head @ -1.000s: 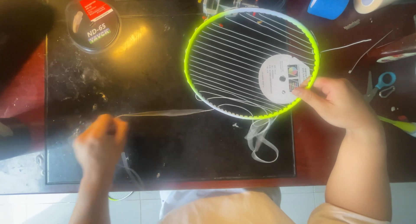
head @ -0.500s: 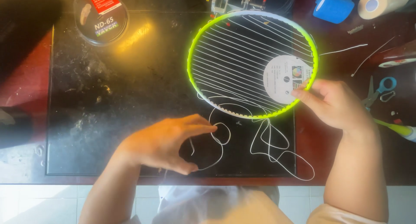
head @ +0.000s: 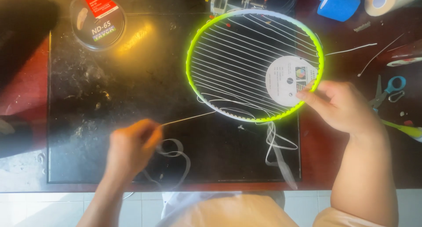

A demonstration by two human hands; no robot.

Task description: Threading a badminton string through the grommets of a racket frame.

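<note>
I take the racket head (head: 255, 64) as my landmark: its yellow-green hoop lies flat on the black mat (head: 110, 112), partly strung with white rows, a round white label (head: 291, 79) resting on the strings at its right side.

My right hand (head: 340, 106) sits at the hoop's lower right edge, fingers curled narrowly onto the frame and pinching it beside the label to keep it from turning. My left hand (head: 132, 148) is below and to the left of the hoop, well apart from it, closed around the free end of the string (head: 189, 118); the hand is blurred, so I cannot tell exactly how the fingers lie, only that they are shut on the line. The string runs nearly taut from my left hand up to the hoop's lower rim.

To do this pull well, I judge I should draw in line with the hole the string leaves, not across the frame, and hold the hoop firmly so it does not skate on the mat. The slack loops (head: 277, 150) lying just below the hoop could knot or catch; I want them feeding freely. The scissors (head: 387, 90), to the right of the hoop, lie clear of the string.
</note>
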